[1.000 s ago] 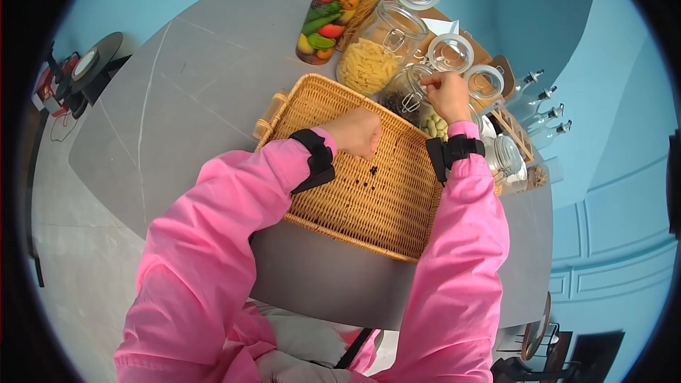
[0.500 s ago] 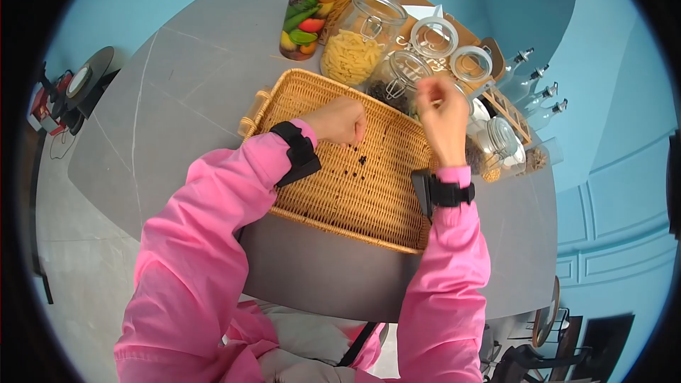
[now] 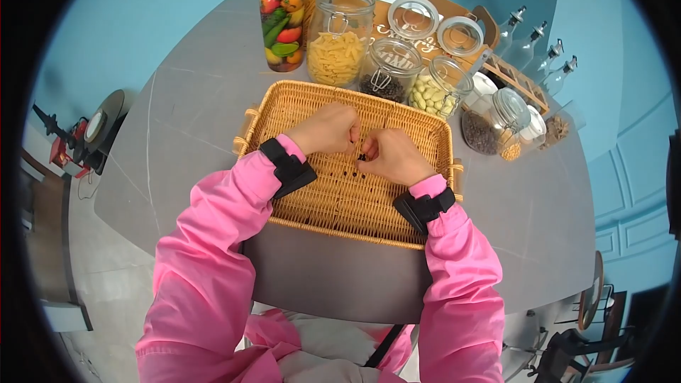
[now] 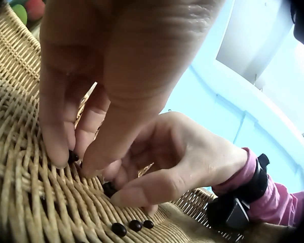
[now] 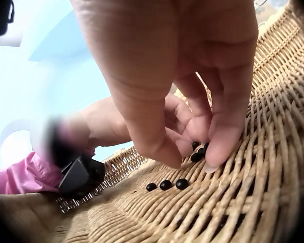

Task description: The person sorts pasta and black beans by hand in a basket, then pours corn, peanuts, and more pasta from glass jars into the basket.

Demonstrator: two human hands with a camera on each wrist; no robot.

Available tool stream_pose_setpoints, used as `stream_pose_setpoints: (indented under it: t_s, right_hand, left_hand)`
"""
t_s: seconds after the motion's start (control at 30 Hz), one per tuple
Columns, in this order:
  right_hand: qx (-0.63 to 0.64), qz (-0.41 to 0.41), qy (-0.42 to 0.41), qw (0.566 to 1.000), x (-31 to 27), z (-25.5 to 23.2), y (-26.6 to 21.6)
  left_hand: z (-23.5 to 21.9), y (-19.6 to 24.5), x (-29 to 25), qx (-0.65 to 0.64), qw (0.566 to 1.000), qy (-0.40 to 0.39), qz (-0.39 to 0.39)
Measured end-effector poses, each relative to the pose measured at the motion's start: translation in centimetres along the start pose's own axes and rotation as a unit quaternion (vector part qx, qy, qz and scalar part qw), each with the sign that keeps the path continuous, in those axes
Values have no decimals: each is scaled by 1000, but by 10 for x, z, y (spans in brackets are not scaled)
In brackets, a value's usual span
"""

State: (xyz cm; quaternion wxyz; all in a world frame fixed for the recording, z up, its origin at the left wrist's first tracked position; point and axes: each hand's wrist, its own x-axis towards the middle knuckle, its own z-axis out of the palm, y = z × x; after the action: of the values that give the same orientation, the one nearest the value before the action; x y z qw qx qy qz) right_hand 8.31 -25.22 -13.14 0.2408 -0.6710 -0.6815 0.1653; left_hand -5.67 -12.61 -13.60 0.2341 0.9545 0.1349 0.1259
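Observation:
A shallow wicker basket (image 3: 340,230) lies on the table with several small black beans (image 5: 165,184) on its woven floor. Over its middle, my left hand (image 3: 328,129) is curled downward, a black bean (image 4: 72,156) pinched between thumb and index finger at the weave. My right hand (image 3: 399,156) faces it from close by, fingertips down at the basket floor. Its thumb and index finger bend around a little cluster of black beans (image 5: 196,156). Three loose beans (image 4: 135,225) lie just in front of both hands. Behind the basket stands an open glass jar of dark beans (image 3: 383,86).
Along the back are a vegetable jar (image 3: 281,25), a pasta jar (image 3: 335,57) and an open jar of pale green beans (image 3: 434,96). Farther right stand a tilted jar of dark contents (image 3: 481,131) and several glass bottles (image 3: 523,50) by a wooden rack. The grey table (image 3: 177,110) extends left.
My right hand has come from the open jars behind the basket down to the beans beside my left hand. The left hand stays curled low over the basket. The head view has shifted.

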Motion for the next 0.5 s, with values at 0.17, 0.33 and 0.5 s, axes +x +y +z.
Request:
stream_pose_setpoints:
  t_s: [0.17, 0.33, 0.5]
  right_hand:
    - [2, -31, 20, 999, 3, 11, 9]
    - [-38, -60, 43, 997, 2, 15, 8]
    - [-97, -82, 87, 988, 1, 18, 2]
  left_hand:
    - [6, -1, 2, 17, 999, 31, 17]
    - [5, 5, 3, 44, 998, 33, 4]
    - [2, 14, 6, 61, 998, 28, 15]
